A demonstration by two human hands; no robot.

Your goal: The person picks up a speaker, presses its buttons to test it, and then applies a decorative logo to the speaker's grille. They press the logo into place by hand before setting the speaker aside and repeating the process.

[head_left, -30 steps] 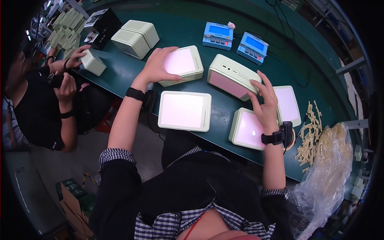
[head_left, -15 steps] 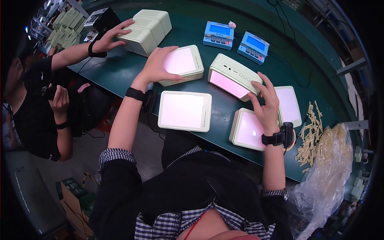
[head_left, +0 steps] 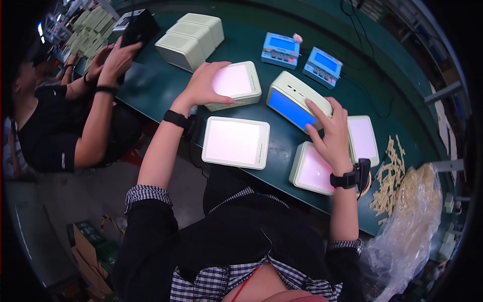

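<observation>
My left hand (head_left: 207, 86) grips the left side of a cream box-shaped device (head_left: 255, 90) with a pale pink lit screen, thumb along its near side. To the right, a second cream device (head_left: 287, 80) stands on edge, its buttons partly covered and its screen (head_left: 288, 106) glowing blue. Around its right end my right hand (head_left: 329, 126) is closed, fingers over the top and thumb by the screen. A third device (head_left: 235, 142) lies flat in front of me, lit whitish pink. Another lit device (head_left: 313, 168) lies below my right wrist, and a further one (head_left: 363, 138) beside it.
Two blue instruments (head_left: 280, 49) (head_left: 323, 66) with displays stand at the back. Stacked cream boxes (head_left: 190, 40) are at the far left, near a co-worker's hands (head_left: 116, 63) holding something dark. Small beige pieces (head_left: 388, 181) and a clear plastic bag (head_left: 410, 221) lie at right.
The upright device's screen has turned from pink to blue. My right fingers have shifted across its top. The co-worker's hand has left the stacked boxes and now holds a dark object.
</observation>
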